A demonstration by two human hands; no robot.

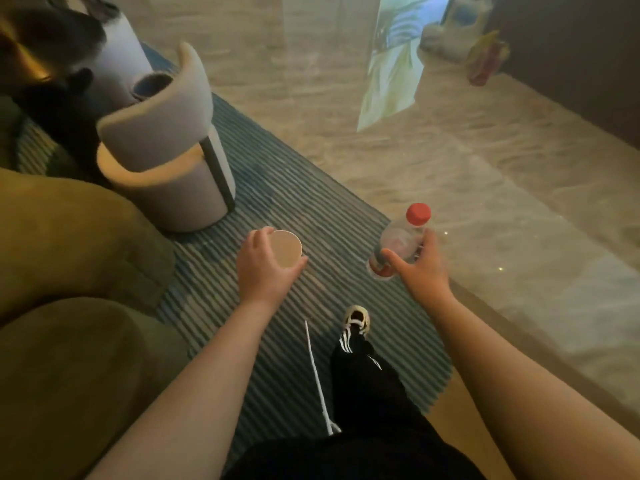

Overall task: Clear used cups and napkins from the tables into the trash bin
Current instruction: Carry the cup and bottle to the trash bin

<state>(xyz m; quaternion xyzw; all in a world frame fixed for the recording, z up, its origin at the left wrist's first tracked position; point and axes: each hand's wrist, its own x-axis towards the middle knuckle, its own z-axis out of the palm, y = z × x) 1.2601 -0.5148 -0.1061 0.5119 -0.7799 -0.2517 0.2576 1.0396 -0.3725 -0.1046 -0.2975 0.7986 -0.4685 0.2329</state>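
My left hand [263,268] is wrapped around a pale paper cup [285,247], held upright over the striped rug with its open mouth facing the camera. My right hand [420,268] grips a clear plastic bottle [401,237] with a red cap, tilted so the cap points up and to the right. Both hands are held out in front of me at about waist height, roughly a forearm's width apart. No trash bin can be made out clearly in this view.
A grey tub chair [166,157] stands ahead on the left on the blue striped rug [294,188]. An olive sofa [69,271] fills the left side. Glossy marble floor [485,188] lies to the right. My foot [356,320] steps forward. Blurred bags [464,26] sit far right.
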